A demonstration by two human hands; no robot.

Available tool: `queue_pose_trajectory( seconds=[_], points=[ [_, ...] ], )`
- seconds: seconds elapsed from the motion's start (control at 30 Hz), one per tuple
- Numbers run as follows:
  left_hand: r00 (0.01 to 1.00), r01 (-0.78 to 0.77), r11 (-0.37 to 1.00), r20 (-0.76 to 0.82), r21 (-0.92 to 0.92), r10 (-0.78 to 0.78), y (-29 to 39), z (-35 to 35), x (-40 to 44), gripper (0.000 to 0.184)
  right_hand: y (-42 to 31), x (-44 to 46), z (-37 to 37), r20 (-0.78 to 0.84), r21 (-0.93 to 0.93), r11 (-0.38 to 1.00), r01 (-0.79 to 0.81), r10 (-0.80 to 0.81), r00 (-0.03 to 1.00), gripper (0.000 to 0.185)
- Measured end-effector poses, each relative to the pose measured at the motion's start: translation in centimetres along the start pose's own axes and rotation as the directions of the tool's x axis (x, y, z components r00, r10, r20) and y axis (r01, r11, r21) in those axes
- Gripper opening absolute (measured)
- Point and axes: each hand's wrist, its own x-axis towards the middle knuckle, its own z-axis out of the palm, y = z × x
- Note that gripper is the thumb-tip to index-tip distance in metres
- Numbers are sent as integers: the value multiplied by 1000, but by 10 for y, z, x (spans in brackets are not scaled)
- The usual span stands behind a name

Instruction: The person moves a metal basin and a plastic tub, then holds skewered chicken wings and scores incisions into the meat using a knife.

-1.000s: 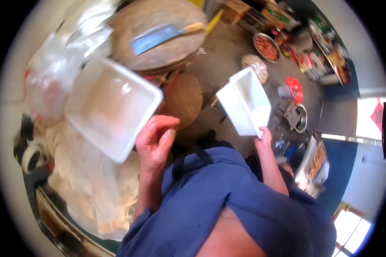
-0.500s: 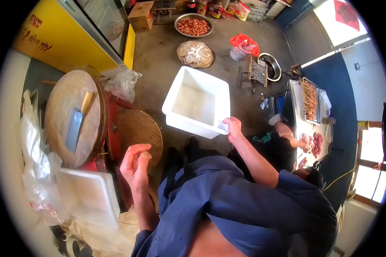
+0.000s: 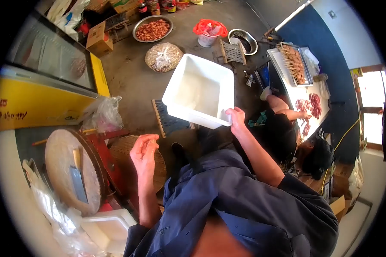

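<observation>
Tub (image 3: 193, 115): in fingers of right hand (image 3: 236, 118), by corner.
Left hand (image 3: 144, 153): loosely curled, narrow at fingertips.
Knife (image 3: 78, 185): left of those fingertips, on board (image 3: 60, 158).

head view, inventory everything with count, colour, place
bin: 1, white, centre
tub: 1, white, lower left
chopping block: 1, brown, left
cleaver: 1, grey, on the block
fridge: 1, yellow, left
metal bowls: 2, silver, floor
knotted bag: 1, clear, floor
bucket: 1, pale, floor
low stools: 2, grey and blue, floor
table: 1, white, right
skewers: many, brown, upper right
meat: several piles, red, on the table
co-worker: 1, dark clothes, right
bottles: several, dark, top
boxes: several, brown, upper left
plastic bags: several, clear, left
left hand: 1, bare, left of bin
right hand: 1, bare, gripping bin's corner
</observation>
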Motion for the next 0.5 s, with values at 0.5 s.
queue_pose_trajectory(
  seconds=[0.5],
  points=[
    [988,104,972,89,212,-125,-21,212,210,10,-101,255,-31,23,93,984,-154,152,988,48]
  ],
)
